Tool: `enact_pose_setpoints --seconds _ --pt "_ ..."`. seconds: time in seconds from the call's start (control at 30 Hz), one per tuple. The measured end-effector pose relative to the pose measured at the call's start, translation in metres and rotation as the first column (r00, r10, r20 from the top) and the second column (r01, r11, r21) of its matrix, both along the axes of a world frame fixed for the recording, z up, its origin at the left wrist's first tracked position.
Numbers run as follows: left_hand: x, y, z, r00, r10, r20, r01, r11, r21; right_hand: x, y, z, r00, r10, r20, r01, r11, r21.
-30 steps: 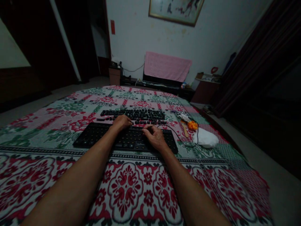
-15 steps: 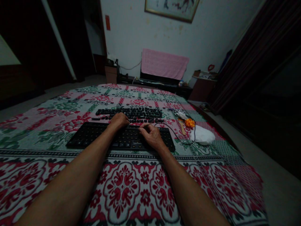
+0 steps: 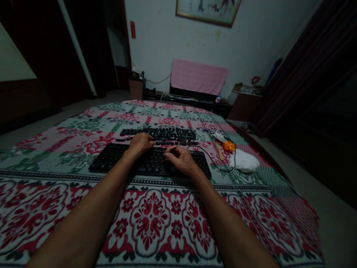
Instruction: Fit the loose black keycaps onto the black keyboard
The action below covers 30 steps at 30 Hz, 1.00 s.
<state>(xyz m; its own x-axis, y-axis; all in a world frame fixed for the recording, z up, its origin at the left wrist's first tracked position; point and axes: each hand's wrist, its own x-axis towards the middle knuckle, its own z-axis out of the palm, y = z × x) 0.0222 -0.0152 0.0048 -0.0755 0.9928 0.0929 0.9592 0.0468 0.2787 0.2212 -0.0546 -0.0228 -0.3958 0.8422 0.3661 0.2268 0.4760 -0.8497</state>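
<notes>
A black keyboard (image 3: 110, 158) lies on the patterned cloth, its keycaps off across most of the visible face and small pale points showing in rows. My left hand (image 3: 140, 143) rests over its far edge, fingers curled together and pointing right; whatever they hold is hidden. Above the keyboard's middle right, my right hand (image 3: 181, 159) has thumb and forefinger drawn into a pinch, with anything between them too small and dark to name. Just beyond the keyboard, loose black keycaps (image 3: 173, 133) lie in rows, partly covered by my left hand.
On the right lie a white bundle (image 3: 244, 161), an orange bunched item (image 3: 229, 146), a flat wooden stick (image 3: 219, 150) and a black cable (image 3: 208, 158). The patterned cloth (image 3: 150, 219) covers the table. A pink towel (image 3: 199, 76) hangs by the far wall.
The view has shifted slightly, moving the scene to the right. The keyboard is turned a little under my hands, and my right fingers remain pinched over it.
</notes>
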Motion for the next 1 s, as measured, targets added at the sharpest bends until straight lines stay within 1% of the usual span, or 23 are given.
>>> enact_pose_setpoints --seconds 0.1,0.17,0.37,0.53,0.63,0.83,1.0 --pt "-0.010 -0.014 0.003 1.000 0.004 -0.012 -0.004 1.000 0.008 -0.007 -0.010 0.010 0.990 0.127 0.064 -0.126 0.992 -0.011" --pt "-0.014 -0.021 0.002 1.000 -0.001 -0.026 0.001 1.000 0.010 -0.010 -0.015 0.012 0.982 0.165 0.096 -0.163 0.986 -0.022" --pt "-0.014 -0.031 -0.005 0.999 0.032 -0.026 -0.031 0.999 0.018 -0.012 -0.019 0.015 0.969 0.192 0.155 -0.184 0.981 -0.061" --pt "-0.010 -0.033 -0.005 0.999 0.011 -0.044 -0.012 1.000 -0.010 -0.011 -0.025 0.024 0.949 0.189 0.253 -0.194 0.981 -0.006" --pt "-0.009 -0.033 -0.004 0.999 0.015 -0.043 -0.016 1.000 -0.020 -0.011 -0.024 0.023 0.948 0.209 0.239 -0.212 0.977 -0.013" --pt "-0.009 -0.034 -0.001 0.999 -0.008 -0.038 0.006 0.999 -0.035 -0.008 -0.019 0.019 0.946 0.278 0.169 -0.255 0.956 -0.143" --pt "-0.010 -0.032 -0.004 0.998 -0.016 -0.056 0.015 0.999 -0.029 -0.007 -0.019 0.019 0.941 0.300 0.156 -0.272 0.945 -0.181"
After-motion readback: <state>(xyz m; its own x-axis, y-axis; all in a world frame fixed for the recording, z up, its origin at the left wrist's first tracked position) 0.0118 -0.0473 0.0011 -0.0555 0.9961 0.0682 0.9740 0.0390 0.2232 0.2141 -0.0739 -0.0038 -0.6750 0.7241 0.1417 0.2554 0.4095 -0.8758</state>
